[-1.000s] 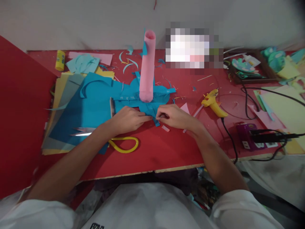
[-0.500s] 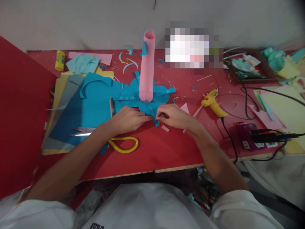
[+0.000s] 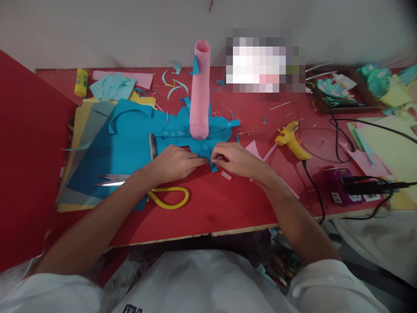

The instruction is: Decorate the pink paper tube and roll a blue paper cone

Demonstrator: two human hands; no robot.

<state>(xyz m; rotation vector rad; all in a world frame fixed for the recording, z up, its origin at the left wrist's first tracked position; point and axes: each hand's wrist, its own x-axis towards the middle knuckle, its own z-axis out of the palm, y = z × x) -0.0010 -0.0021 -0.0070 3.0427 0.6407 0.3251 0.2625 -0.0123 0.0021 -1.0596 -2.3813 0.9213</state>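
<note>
The pink tube (image 3: 200, 91) has shifted slightly left at its top.

Lane open at front, blocked behind.
Red tabletop (image 3: 228, 208) bare between scissors handle (image 3: 171, 207) and right forearm (image 3: 289, 208). Upright pink tube (image 3: 200, 91) stands beyond left hand (image 3: 177, 163) and right hand (image 3: 237, 160); glue gun (image 3: 295, 144) plus black cable (image 3: 314, 188) obstruct right.

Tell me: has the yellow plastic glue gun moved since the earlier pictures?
No; judged against the purple plastic box, the glue gun shows no visible shift.
</note>
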